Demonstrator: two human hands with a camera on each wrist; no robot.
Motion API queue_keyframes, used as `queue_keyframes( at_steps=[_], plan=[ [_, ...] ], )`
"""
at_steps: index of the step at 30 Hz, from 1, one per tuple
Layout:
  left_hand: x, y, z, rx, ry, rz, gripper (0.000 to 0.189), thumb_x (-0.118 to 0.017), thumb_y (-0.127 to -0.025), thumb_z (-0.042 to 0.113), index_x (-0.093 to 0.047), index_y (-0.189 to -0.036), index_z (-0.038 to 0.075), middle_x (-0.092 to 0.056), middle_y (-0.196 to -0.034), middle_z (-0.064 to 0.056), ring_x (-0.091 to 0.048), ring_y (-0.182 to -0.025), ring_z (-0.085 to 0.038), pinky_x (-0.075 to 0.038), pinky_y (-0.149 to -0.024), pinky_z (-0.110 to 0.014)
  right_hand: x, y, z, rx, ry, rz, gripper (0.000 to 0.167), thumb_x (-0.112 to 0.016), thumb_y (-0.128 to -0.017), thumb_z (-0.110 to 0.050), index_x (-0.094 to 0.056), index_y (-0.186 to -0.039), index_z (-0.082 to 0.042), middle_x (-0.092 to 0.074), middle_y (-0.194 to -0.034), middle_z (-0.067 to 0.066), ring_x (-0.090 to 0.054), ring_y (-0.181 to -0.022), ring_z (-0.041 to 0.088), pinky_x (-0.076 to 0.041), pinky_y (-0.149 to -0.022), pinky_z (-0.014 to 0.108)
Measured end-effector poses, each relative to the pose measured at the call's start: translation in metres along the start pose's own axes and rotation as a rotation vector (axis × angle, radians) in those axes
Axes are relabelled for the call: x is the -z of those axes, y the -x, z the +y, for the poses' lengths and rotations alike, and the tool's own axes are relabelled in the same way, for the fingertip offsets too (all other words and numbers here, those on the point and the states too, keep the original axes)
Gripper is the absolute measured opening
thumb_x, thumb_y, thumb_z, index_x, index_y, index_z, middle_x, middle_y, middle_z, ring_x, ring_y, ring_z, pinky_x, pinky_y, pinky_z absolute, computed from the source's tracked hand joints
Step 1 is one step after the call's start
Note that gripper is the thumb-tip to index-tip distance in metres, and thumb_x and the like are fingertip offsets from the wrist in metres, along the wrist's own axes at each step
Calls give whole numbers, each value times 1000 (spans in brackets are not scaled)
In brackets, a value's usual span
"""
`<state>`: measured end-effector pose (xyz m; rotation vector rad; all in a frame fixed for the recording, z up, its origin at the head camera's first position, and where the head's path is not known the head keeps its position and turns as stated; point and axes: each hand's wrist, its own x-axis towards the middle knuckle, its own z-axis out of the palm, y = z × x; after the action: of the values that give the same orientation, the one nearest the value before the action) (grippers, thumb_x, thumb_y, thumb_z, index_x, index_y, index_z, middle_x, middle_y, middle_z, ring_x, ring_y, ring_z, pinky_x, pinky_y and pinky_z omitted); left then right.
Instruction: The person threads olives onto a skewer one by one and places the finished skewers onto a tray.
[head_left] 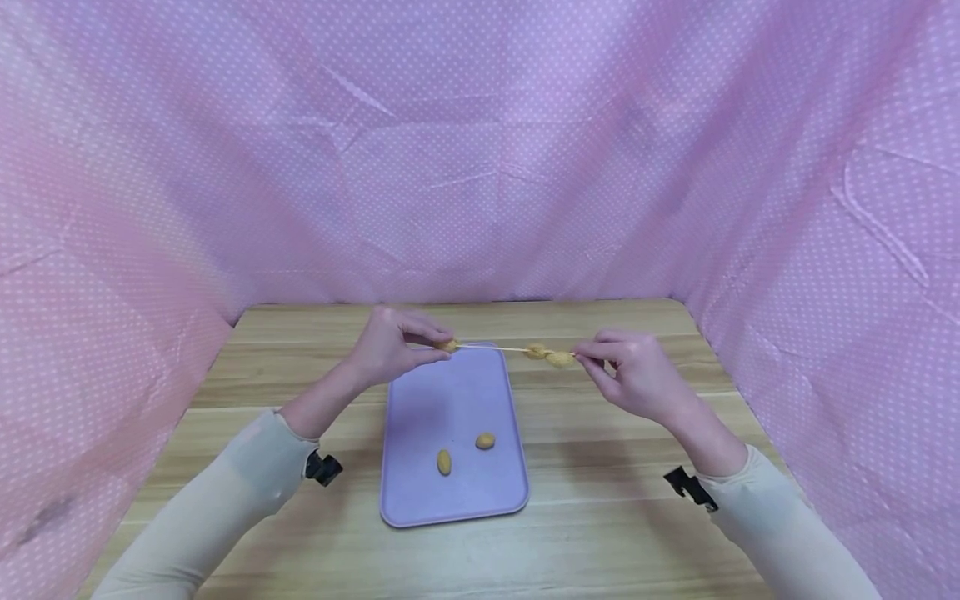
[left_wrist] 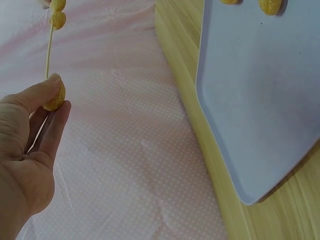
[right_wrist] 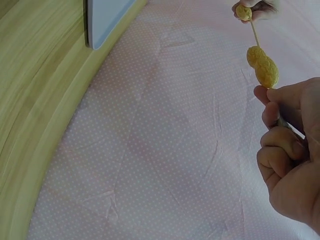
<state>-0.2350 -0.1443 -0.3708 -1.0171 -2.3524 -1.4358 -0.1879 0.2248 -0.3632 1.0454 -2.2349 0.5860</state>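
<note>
A thin pale skewer (head_left: 491, 347) is held level above the far end of a lilac tray (head_left: 450, 508). Two wrinkled yellow-brown lumps (right_wrist: 262, 67), peanut-like in look, sit side by side on its right part. My right hand (head_left: 633, 375) pinches the skewer's right end between thumb and fingertip, just beyond these lumps. At the other end, my left hand (head_left: 393, 346) pinches a single yellow-brown lump (left_wrist: 55, 97) between thumb and fingers, with the skewer running into it. A bare length of skewer stretches between that lump and the pair.
On the near half of the tray lie an oblong yellow-brown lump (head_left: 444, 462) and a rounder one (head_left: 486, 440). The tray rests on a wood-grain table (head_left: 600, 533). Pink dotted cloth (head_left: 480, 150) hangs around the back and sides.
</note>
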Motion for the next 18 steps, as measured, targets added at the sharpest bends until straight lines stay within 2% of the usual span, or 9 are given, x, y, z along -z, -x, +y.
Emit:
queue_keyframes(
  at_steps=[6,9,12,14,18],
  plan=[
    [2,2,-4,7,62,16,24,-90,-75,-12,-83,-96,-3,-82,-97,-20,-81,-90,-20,-66,-82,-24,-4,-1,0,-15,-36,-8,15,-79,-84,7,-84,-93,-4,-71,-73,-1,-51,-55,5,-42,-50,14],
    [4,5,-4,23,62,30,25,-90,-75,-12,-83,-97,-2,-82,-98,-19,-81,-91,-21,-66,-83,-25,-4,-4,1,-19,-46,-19,14,-79,-86,5,-84,-96,-3,-71,-73,0,-50,-53,6,-40,-49,13],
    [8,8,-4,43,32,14,25,-91,-76,-10,-83,-98,-1,-82,-97,-17,-81,-91,-23,-66,-82,-25,-1,-5,3,-11,-46,-28,13,-79,-87,4,-84,-96,-4,-69,-71,-1,-49,-54,4,-39,-49,13],
    [11,9,-5,73,35,21,24,-90,-76,-10,-83,-97,-1,-82,-97,-18,-81,-91,-22,-66,-82,-24,2,-5,4,-14,-44,-12,14,-80,-85,5,-84,-94,-4,-68,-70,-2,-48,-54,2,-38,-48,13],
    [15,11,-6,117,69,65,24,-87,-77,-15,-82,-97,-4,-81,-97,-21,-79,-90,-11,-66,-82,-24,7,-5,7,-23,-32,31,14,-80,-82,7,-84,-91,-4,-69,-70,-2,-46,-53,1,-36,-47,12]
  ],
)
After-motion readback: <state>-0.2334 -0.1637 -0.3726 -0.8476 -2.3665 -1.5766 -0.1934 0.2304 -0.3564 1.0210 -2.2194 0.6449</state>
